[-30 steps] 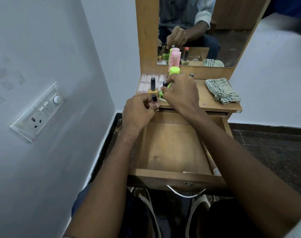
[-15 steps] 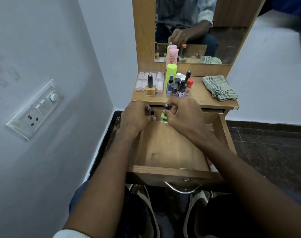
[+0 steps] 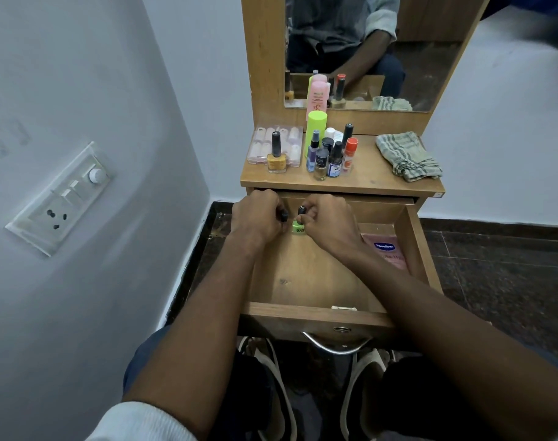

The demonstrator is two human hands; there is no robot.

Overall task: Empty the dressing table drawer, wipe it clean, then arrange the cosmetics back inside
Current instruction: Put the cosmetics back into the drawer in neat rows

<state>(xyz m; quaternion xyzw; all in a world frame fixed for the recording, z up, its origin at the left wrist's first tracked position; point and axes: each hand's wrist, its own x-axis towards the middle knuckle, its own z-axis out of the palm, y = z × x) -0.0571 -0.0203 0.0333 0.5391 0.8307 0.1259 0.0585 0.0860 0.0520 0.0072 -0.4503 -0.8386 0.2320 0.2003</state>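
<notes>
Both our arms reach into the back of the open drawer (image 3: 411, 249). Our right hand (image 3: 330, 226) pinches a green nail polish bottle (image 3: 298, 229); our left hand (image 3: 258, 218) curls round a small dark-capped bottle (image 3: 284, 215).

Hands (image 3: 261, 218) (image 3: 330, 222) set polish bottles (image 3: 298, 226) (drawer (image 3: 312, 316)).

**Wood, Plastic, Cloth and Chrome**

The drawer (image 3: 315, 278) and the tabletop (image 3: 373, 178) on the far side are smooth matt wood grain. The drawer handle (image 3: 335, 346) on the near side is shiny curved metal. The checked cloth (image 3: 408, 155) at far right is soft woven fabric. The nail box (image 3: 276, 144) at far left is clear glossy plastic. The floor (image 3: 500, 281) is polished dark stone.
</notes>
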